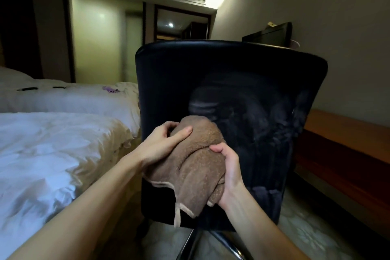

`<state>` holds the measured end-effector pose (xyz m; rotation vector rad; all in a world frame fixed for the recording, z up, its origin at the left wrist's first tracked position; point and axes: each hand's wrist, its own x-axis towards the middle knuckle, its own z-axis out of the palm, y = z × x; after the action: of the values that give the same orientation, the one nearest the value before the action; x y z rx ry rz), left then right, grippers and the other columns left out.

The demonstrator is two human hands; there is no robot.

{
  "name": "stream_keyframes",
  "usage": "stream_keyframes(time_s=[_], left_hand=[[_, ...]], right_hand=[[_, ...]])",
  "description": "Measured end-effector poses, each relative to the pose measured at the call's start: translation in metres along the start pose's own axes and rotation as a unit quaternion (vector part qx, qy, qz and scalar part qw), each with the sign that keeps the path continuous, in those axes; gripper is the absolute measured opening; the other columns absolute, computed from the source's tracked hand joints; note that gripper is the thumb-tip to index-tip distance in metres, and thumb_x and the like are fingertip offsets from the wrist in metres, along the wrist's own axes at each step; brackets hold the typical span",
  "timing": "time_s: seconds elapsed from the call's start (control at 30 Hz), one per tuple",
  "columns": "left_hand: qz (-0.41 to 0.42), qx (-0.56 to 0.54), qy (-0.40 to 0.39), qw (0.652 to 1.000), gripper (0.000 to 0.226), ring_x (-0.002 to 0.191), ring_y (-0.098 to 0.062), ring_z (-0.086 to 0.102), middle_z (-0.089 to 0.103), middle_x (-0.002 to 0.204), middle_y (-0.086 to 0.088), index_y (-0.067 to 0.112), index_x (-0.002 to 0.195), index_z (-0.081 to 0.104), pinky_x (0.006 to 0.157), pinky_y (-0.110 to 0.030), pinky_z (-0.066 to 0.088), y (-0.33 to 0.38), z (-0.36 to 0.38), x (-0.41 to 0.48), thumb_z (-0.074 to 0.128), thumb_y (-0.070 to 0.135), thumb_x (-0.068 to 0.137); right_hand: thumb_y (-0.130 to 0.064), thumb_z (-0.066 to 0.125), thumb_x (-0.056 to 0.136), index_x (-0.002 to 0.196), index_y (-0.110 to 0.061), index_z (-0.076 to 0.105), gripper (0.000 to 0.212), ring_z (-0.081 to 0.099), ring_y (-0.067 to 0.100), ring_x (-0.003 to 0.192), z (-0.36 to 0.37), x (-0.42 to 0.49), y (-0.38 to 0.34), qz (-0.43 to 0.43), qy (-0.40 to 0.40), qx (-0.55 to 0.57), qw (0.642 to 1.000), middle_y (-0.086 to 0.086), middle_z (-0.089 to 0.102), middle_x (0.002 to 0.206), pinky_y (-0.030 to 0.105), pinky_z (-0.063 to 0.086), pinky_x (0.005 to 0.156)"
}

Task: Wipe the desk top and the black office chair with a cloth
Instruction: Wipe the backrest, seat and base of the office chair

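Note:
The black office chair (242,82) stands right in front of me with the back of its backrest facing me. A bunched brown cloth (196,167) is held against the lower left of that backrest. My left hand (162,145) grips the cloth's upper left part. My right hand (230,173) grips its right side, thumb on top. A loose corner of the cloth hangs down below the hands. The wooden desk top (346,139) runs along the right wall, beside the chair.
A bed with a white duvet (52,150) fills the left, close to the chair. The chair's chrome base legs (211,240) spread over a patterned carpet. A dark monitor (270,34) stands behind the chair. A doorway opens at the back.

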<state>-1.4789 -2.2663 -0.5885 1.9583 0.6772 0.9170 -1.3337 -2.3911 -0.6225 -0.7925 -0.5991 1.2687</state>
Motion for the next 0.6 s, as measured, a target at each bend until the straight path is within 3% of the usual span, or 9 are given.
stream_keyframes(time_s=[0.13,0.23,0.3,0.37,0.43,0.5,0.6], left_hand=[[0.045,-0.059,0.025,0.997,0.046,0.098,-0.012,0.074,0.078,0.103,0.004,0.022,0.109,0.072,0.087,-0.033,0.06,-0.004,-0.008,0.001,0.073,0.06,0.083],[0.08,-0.059,0.075,0.992,0.039,0.095,-0.012,0.073,0.075,0.101,0.003,0.023,0.105,0.07,0.083,-0.029,0.057,-0.003,-0.014,0.011,0.077,0.055,0.084],[0.106,-0.036,0.078,0.991,0.036,0.095,-0.012,0.072,0.075,0.101,0.002,0.023,0.104,0.069,0.083,-0.027,0.056,-0.001,-0.012,0.019,0.079,0.052,0.084],[0.125,-0.034,0.052,0.99,0.034,0.095,-0.012,0.072,0.075,0.101,0.0,0.023,0.102,0.069,0.081,-0.025,0.056,0.001,-0.003,0.023,0.081,0.049,0.084],[0.147,-0.039,0.046,0.987,0.029,0.093,-0.011,0.072,0.075,0.1,-0.001,0.02,0.101,0.069,0.079,-0.022,0.055,0.004,0.008,0.026,0.081,0.041,0.086],[0.16,-0.045,0.054,0.985,0.027,0.09,-0.008,0.071,0.075,0.098,-0.001,0.017,0.102,0.068,0.078,-0.022,0.055,0.007,0.016,0.028,0.079,0.036,0.087],[0.177,-0.043,0.05,0.982,0.027,0.09,-0.004,0.069,0.074,0.098,0.003,0.018,0.103,0.068,0.077,-0.018,0.053,0.01,0.022,0.028,0.075,0.041,0.089]], right_hand=[[-0.026,0.079,0.067,0.102,-0.007,0.082,0.04,0.074,0.036,0.105,-0.002,0.001,0.001,-0.008,-0.04,-0.075,0.996,0.024,0.073,0.117,0.046,0.059,0.092],[-0.022,0.08,0.074,0.106,-0.01,0.082,0.034,0.071,0.029,0.114,-0.006,0.008,-0.017,-0.027,-0.078,-0.119,0.989,0.022,0.072,0.123,0.034,0.059,0.091],[-0.034,0.078,0.082,0.114,-0.011,0.08,0.04,0.068,0.025,0.12,-0.006,0.011,-0.035,-0.017,-0.102,-0.16,0.982,0.018,0.071,0.127,0.032,0.057,0.095],[-0.048,0.082,0.077,0.124,-0.011,0.074,0.06,0.068,0.022,0.121,-0.002,0.013,-0.047,-0.013,-0.093,-0.243,0.965,0.013,0.073,0.125,0.032,0.055,0.1],[-0.053,0.087,0.073,0.12,-0.018,0.074,0.06,0.071,0.018,0.115,0.006,0.014,-0.055,-0.015,-0.091,-0.322,0.942,0.007,0.076,0.119,0.028,0.056,0.097],[-0.044,0.089,0.074,0.114,-0.02,0.075,0.049,0.073,0.017,0.111,0.012,0.014,-0.058,-0.007,-0.086,-0.367,0.926,0.006,0.078,0.114,0.029,0.057,0.096],[-0.019,0.082,0.086,0.12,-0.01,0.071,0.037,0.074,0.024,0.108,0.009,0.01,-0.062,0.017,-0.065,-0.366,0.928,0.011,0.077,0.113,0.038,0.058,0.099]])
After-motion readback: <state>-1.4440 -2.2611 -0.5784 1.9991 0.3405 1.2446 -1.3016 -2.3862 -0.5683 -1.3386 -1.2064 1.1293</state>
